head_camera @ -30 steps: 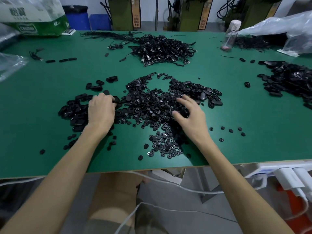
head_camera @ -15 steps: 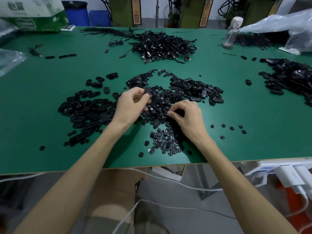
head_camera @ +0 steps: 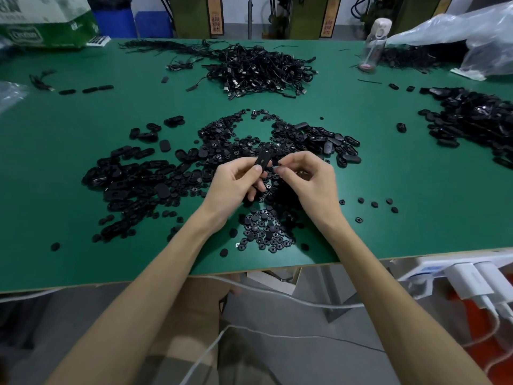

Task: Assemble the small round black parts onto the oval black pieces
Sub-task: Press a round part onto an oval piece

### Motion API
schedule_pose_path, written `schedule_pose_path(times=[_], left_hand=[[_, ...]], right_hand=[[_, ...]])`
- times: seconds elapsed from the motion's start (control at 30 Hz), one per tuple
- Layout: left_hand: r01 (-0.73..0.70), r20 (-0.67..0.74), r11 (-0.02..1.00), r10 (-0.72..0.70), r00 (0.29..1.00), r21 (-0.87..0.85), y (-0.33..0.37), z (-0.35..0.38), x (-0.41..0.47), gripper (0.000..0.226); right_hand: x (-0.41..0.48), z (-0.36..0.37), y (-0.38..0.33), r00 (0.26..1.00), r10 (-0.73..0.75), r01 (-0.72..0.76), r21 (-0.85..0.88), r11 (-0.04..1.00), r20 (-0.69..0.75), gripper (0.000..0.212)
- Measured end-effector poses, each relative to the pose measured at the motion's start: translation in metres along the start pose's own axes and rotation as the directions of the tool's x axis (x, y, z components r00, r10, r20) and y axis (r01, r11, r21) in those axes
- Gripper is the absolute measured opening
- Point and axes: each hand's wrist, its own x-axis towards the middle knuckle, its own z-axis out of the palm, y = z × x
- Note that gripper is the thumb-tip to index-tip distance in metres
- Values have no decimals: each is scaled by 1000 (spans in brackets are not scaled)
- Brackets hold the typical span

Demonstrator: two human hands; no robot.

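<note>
My left hand [head_camera: 238,182] grips an oval black piece [head_camera: 263,160], held upright above the middle heap. My right hand [head_camera: 308,179] has its thumb and forefinger pinched together right beside that piece; a small round part between them is too small to make out. Below my hands lies a heap of small round black parts [head_camera: 263,232]. To the left spreads a pile of oval black pieces [head_camera: 127,179], and more ovals [head_camera: 327,140] lie behind my right hand.
A tangle of black cords [head_camera: 261,70] lies at the back middle. Another black pile [head_camera: 472,118] fills the right side, beside a clear bottle [head_camera: 373,48] and plastic bags [head_camera: 472,37]. The green table's front edge [head_camera: 388,255] runs close to my body.
My left hand took an oval piece from the left pile and carried it to the middle. My right hand rose off the heap and came up beside that piece.
</note>
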Motion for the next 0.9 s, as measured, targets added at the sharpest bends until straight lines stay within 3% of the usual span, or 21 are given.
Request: schedule_pose_path(times=[0.33, 0.63, 0.9], left_hand=[[-39, 3, 998, 39, 999, 46, -3, 1, 1, 18], [-26, -16, 999, 26, 1000, -38, -2, 1, -2, 15], [7, -48, 996, -11, 999, -87, 1, 1, -2, 20]], right_hand=[[0, 1, 1, 1000, 8, -8, 6, 1000, 23, 3], [-2, -3, 2, 999, 6, -10, 85, 996, 45, 19], [-1, -2, 3, 1000, 19, -20, 92, 996, 21, 11]])
